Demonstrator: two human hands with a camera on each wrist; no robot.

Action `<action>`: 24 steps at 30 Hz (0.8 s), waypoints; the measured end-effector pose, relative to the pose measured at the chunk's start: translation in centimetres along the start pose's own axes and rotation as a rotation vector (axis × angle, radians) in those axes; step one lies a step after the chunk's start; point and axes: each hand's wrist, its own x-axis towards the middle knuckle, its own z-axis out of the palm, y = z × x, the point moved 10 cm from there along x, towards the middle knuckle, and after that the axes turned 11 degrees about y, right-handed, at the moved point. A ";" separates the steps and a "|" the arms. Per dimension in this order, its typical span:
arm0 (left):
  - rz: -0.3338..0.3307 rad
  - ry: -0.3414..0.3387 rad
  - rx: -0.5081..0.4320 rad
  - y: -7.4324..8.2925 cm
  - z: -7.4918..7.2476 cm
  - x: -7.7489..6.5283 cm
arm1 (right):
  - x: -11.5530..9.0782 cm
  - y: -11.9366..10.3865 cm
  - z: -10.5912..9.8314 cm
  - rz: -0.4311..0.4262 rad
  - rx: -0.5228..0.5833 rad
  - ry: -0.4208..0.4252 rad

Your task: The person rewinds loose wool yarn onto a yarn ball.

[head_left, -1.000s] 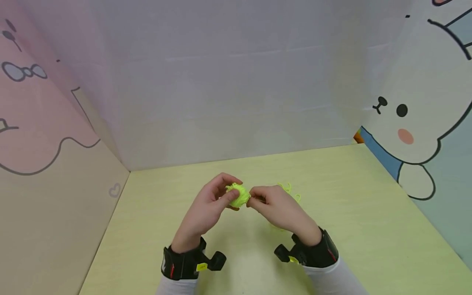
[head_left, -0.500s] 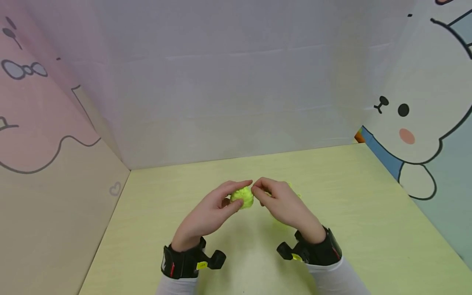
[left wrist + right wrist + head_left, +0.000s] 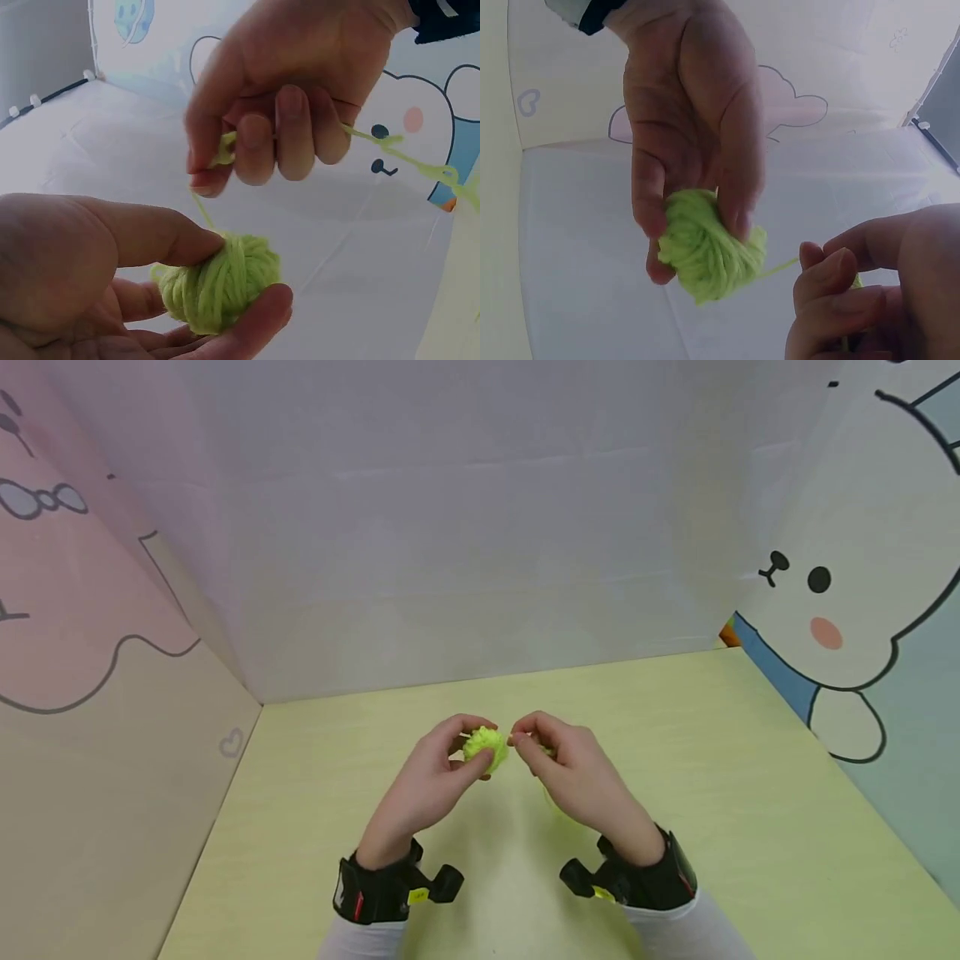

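A small neon yellow-green ball of yarn (image 3: 486,746) is held in my left hand (image 3: 435,774), between thumb and fingers, above the table. Close to its right, my right hand (image 3: 575,762) pinches the yarn strand (image 3: 781,266) between thumb and forefinger. In the left wrist view, a short length of strand runs from the ball of yarn (image 3: 223,285) up to the right fingertips. More yarn (image 3: 420,165) passes under the curled fingers and trails away on the far side of the right hand.
The pale yellow table (image 3: 750,827) lies below both hands. A white sheet (image 3: 480,527) stands along its back edge. Printed panels with cartoon figures rise at the left (image 3: 97,610) and right (image 3: 847,610). Each wrist wears a black strap (image 3: 375,887) with a small camera.
The right hand has moved slightly up and away from the ball, leaving a small gap. The left hand has turned the ball a little and shifted its fingers on it.
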 end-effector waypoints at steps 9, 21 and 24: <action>-0.020 0.208 -0.302 -0.3 -1.4 0.8 | -1.1 -2.4 2.6 -0.155 -0.014 -0.061; -0.049 0.212 -0.555 0.1 -2.0 0.6 | -1.1 -2.1 3.3 -0.174 -0.080 -0.054; -0.051 0.206 -0.597 0.2 -2.2 0.5 | -1.0 -2.0 3.1 -0.163 -0.094 -0.033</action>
